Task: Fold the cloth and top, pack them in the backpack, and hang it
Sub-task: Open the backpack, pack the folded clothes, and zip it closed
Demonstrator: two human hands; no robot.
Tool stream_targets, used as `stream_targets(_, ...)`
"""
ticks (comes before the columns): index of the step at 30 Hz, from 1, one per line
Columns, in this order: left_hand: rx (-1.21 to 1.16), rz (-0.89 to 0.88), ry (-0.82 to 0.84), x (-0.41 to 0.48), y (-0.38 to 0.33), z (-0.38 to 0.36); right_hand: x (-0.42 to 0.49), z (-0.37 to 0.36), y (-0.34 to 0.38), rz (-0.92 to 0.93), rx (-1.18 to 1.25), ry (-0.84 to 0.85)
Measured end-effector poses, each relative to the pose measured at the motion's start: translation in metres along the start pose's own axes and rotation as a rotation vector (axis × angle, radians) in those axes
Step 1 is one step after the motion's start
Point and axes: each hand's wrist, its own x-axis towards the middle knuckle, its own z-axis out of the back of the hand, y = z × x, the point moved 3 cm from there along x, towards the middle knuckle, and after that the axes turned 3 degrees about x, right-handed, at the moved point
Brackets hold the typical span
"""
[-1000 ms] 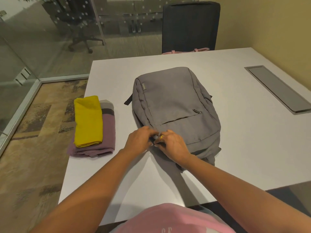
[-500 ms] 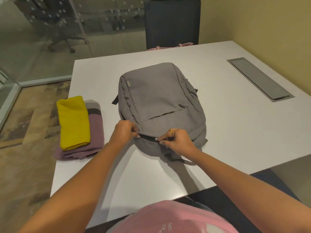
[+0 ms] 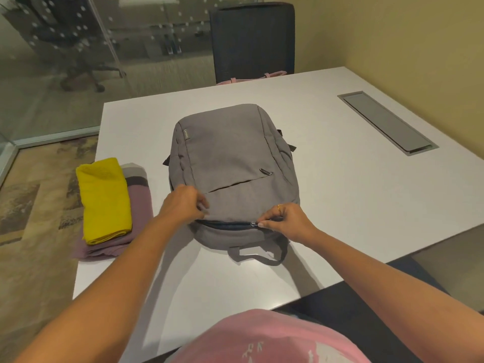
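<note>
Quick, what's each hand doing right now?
Left hand: pinching the backpack fabric.
Right hand: pinching the zipper pull.

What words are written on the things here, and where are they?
"Lenovo": tiny, but it seems to read so, on the small side tag of the grey fabric backpack.
White print on the pink shirt: cut off, unreadable.
No other text shows.
</note>
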Motion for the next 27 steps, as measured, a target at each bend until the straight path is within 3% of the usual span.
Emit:
stream_targets(5,-0.048,-0.213,0.096,-0.001,-0.071,-0.019,0.001,0.001,-0.002,-0.034,0.03,-0.016)
stream_targets(12,-0.097,-0.191,0.139,0.005,-0.083,-0.036,-0.004,0.011,-0.009,-0.09,0.079,-0.038)
stream_targets(22,-0.29,-0.146,0.106,0.011,-0.072,-0.017,-0.003,0.073,-0.037,-0.161,0.082,-0.283)
stream_targets(27,-0.23,-0.206,0.285,0.015,-0.086,-0.022,-0.002,0.088,-0.045,-0.17,0.134,-0.392)
